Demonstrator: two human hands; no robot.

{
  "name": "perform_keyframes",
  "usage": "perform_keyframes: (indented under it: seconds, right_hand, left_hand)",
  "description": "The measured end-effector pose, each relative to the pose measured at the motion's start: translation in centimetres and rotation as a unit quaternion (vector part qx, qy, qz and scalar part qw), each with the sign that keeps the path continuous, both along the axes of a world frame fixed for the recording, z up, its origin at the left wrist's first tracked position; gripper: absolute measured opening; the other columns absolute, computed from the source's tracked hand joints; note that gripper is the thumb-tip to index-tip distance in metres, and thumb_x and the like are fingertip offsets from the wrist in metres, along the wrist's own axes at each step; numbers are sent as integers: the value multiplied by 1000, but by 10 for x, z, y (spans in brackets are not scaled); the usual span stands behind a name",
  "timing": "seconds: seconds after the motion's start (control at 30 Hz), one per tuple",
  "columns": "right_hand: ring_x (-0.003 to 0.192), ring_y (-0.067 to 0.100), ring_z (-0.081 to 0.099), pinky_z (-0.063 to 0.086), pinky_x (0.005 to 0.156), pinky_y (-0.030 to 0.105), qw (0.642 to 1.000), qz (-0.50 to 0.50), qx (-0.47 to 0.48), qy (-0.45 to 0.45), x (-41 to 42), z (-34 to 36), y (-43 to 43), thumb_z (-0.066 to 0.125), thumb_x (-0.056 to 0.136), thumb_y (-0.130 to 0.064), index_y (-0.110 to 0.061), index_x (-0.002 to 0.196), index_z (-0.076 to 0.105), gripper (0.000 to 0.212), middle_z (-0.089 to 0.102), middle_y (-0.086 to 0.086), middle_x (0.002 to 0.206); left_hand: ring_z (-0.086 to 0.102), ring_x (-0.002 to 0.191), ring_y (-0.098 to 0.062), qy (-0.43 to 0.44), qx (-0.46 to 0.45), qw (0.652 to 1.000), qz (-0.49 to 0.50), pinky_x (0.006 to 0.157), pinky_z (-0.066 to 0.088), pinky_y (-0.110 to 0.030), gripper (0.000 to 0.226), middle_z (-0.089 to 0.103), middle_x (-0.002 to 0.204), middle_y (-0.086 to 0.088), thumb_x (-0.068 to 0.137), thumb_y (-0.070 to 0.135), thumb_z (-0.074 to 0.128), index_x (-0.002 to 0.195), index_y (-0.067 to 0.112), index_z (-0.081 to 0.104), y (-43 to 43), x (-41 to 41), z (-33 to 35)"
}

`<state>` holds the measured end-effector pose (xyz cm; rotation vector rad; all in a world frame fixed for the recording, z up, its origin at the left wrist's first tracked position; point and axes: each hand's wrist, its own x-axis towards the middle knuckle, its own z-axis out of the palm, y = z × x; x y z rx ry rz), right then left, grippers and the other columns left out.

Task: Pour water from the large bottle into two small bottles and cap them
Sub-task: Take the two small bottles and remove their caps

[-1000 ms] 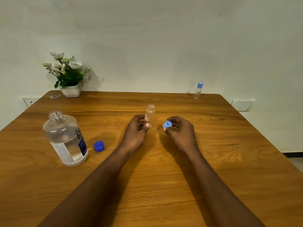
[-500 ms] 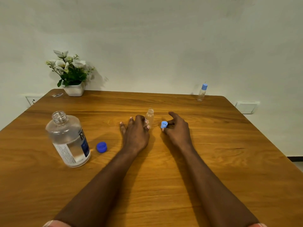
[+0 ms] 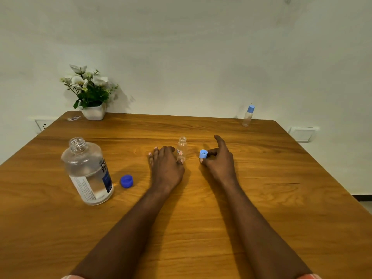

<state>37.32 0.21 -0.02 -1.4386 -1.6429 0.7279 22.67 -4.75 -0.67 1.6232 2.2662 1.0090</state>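
The large clear plastic bottle (image 3: 87, 172), partly filled with water and carrying a white-and-blue label, stood uncapped on the left of the brown wooden table (image 3: 281, 188). Its dark blue screw cap (image 3: 126, 181) lay on the wood just to its right. In the middle of the table a small clear plastic bottle (image 3: 181, 149) stood upright with its mouth open.

The person's left hand (image 3: 166, 168) lay flat on the table just beside that bottle, fingers straight and close together. The thumb reached to the bottle's foot and hid part of it, so I could not tell whether it touched.

The right hand (image 3: 219, 160) rested on the bottle's other side, pinching a light blue cap (image 3: 203, 154) between thumb and a curled finger, with the forefinger stretched out ahead.

A second small bottle (image 3: 248, 115), capped in light blue, stood well apart at the far right edge by the wall. A white pot (image 3: 93, 112) of white flowers sat at the far left corner. There was a wall socket (image 3: 42, 124) behind the table on the left and a switch plate (image 3: 303, 133) on the right.
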Motion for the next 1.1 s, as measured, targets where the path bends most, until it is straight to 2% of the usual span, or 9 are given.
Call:
perform_keyframes:
  seconds: [0.13,0.27,0.37,0.47,0.6,0.7,0.9,1.1]
  right_hand:
    - [121,20,52,45,88,28,1000,11,-17,21,8,3,-5,81,75,-16,-26,150,27,93,57,5,130]
    - [113,13,53,42,84,23,999,21,-24,34,18,6,-19,77,80,-21,-25,147,33,80,58,5,130]
    - [108,8,48,40,85,24,998,46,-39,20,30,9,-32,77,80,-23,-24,144,39,74,57,4,131]
    - [108,8,49,41,85,24,998,49,-50,8,51,12,-38,76,82,-23,-23,142,43,68,58,4,130]
    - [110,15,56,42,79,20,999,-12,-46,-6,94,14,-35,74,83,-24,-20,139,48,61,60,6,128]
    - [114,19,57,43,84,24,998,-49,-45,-10,124,15,-24,74,83,-24,-18,138,49,60,60,7,128]
    - [116,20,57,46,92,28,996,-73,-43,-19,148,14,20,74,82,-23,-17,139,48,63,59,6,130]
    - [118,22,58,47,96,32,993,-112,-15,-41,144,9,102,72,84,-28,-14,139,48,61,61,7,131]
  left_hand:
    - [26,141,-24,-18,45,999,7,119,10,-41,45,47,139,-6,90,16,56,133,14,45,-21,5,-2]
    - [46,124,-17,-25,85,996,-5,118,16,-40,31,56,126,-1,90,13,54,121,17,56,-45,15,-1]
    - [48,119,-16,-1,93,995,-39,114,26,-38,30,56,124,1,91,13,54,120,19,57,-59,30,1]
    - [45,117,-14,12,90,990,-107,101,36,-26,31,54,125,4,93,15,51,122,20,57,-65,55,5]
    - [44,119,-11,14,70,981,-181,99,37,-24,34,51,128,5,95,17,49,128,21,53,-55,97,12]
    - [47,120,-12,-1,62,977,-202,100,39,-24,35,52,129,3,94,16,50,129,19,53,-38,125,16]
    - [45,122,-14,14,47,981,-190,100,36,-24,39,50,133,1,95,15,48,134,18,48,12,156,13]
    - [45,123,-19,35,40,985,-167,103,35,-28,44,50,134,-4,95,16,46,138,14,43,94,169,7]
